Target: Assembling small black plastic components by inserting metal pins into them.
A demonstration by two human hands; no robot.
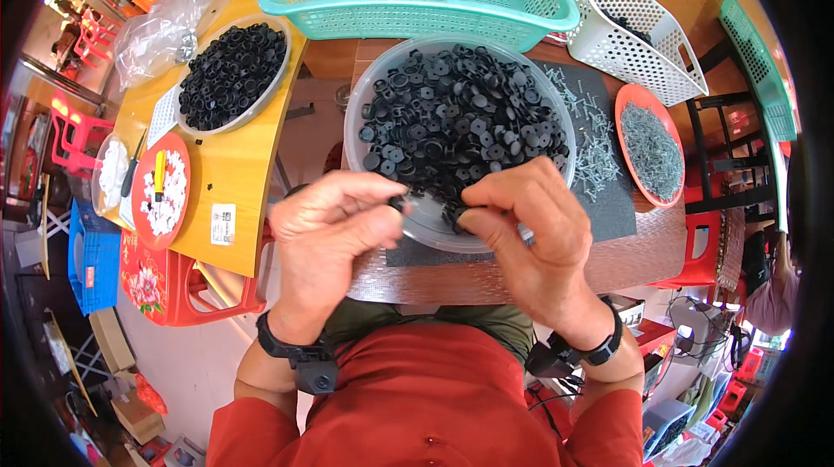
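Above the near rim of a clear round tub (pixel 356 132), my two hands are held a short way apart. My left hand (pixel 326 237) pinches a small black plastic part (pixel 398 204) between thumb and fingers. My right hand (pixel 539 228) is closed in a pinch near the tub's near right rim. Dark pieces show at its fingertips, but whether it grips one of them is hidden. Round black plastic caps (pixel 465 106), some with a centre hole, fill the tub. Loose screws (pixel 595 150) lie on a dark mat (pixel 621 222) to its right.
An orange plate (pixel 624 111) of screws stands at right. Behind the tub are a turquoise basket (pixel 417 19) and a white basket (pixel 643 54). A yellow table (pixel 248 198) at left bears a bowl of black rings (pixel 233 76) and a red plate of white pieces (pixel 169 180).
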